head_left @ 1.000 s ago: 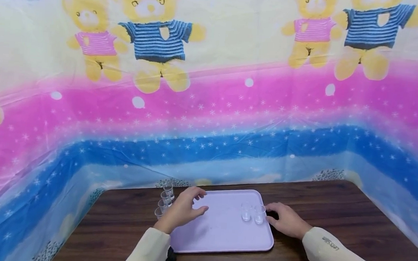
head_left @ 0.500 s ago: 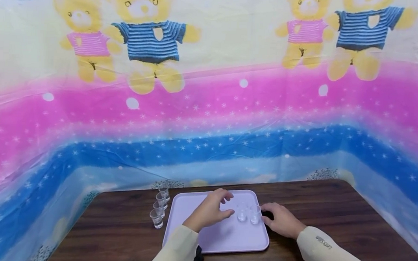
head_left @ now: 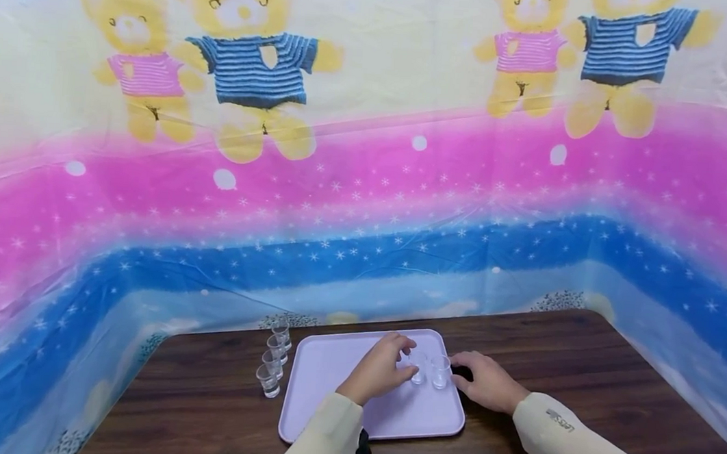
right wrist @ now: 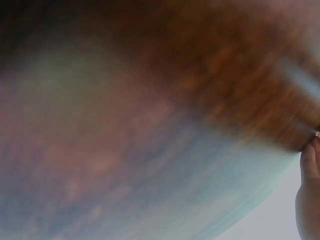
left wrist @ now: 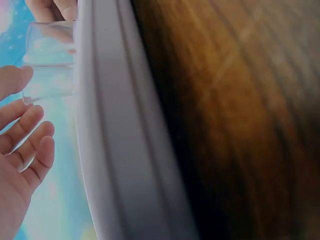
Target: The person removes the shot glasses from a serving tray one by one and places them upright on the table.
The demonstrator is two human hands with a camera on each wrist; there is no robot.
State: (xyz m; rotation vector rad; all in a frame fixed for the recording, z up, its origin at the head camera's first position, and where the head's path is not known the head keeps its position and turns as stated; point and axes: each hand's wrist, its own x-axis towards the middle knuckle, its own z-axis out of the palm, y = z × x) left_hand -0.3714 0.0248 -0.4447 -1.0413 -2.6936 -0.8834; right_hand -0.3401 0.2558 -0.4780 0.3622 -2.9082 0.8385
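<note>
Two small clear glasses stand upright side by side on a lilac tray (head_left: 318,382), near its right edge. My left hand (head_left: 381,368) reaches over the tray to the left glass (head_left: 419,372). Its thumb and forefinger lie at that glass's rim in the left wrist view, the other fingers loosely bent. My right hand (head_left: 487,382) is beside the right glass (head_left: 439,373), its fingertips close against the outer side; whether they touch cannot be told. The right wrist view is mostly blurred, with only part of a hand (right wrist: 310,185) at its right edge.
Left of the tray, several more clear glasses (head_left: 272,365) stand in a slanting row on the dark wooden table (head_left: 195,383). A printed cloth (head_left: 362,254) with teddy bears hangs behind and along the sides of the table.
My left hand has moved right across the tray, from beside the row of glasses to the left glass. My right hand has stayed beside the right glass.
</note>
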